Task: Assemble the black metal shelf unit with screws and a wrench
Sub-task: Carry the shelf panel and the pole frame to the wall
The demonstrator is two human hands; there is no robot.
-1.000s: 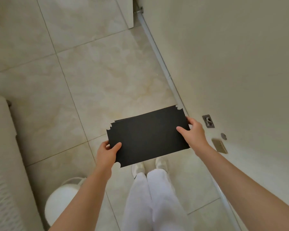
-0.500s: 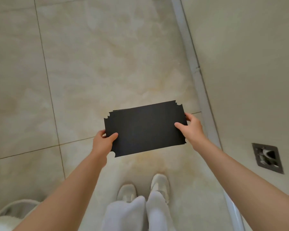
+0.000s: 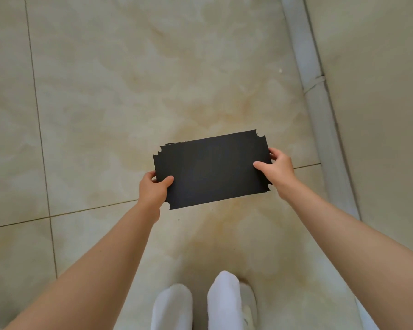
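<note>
1. The person holds a stack of black shelf panels (image 3: 211,169) out in front of the body, flat side up, above the tiled floor (image 3: 105,91).
2. The left hand (image 3: 153,189) grips the stack's left short edge: its thumb lies curled on the top face, its fingers go underneath and are mostly hidden.
3. The right hand (image 3: 275,169) grips the opposite short edge the same way, thumb on top, fingertips curling round the far corner.
4. A second panel edge shows just beyond the top panel's far side, so more than one sheet sits between the thumbs and fingers; how many cannot be told.
5. Compared with a second ago, the view has swung down and forward: the white bin and the floor drain have left the frame, while the grip and the panels' place between the hands match. This suggests the person is walking the parts to a work spot.
6. No screws, wrench or frame pieces are visible, so assembly appears not yet begun.
</note>
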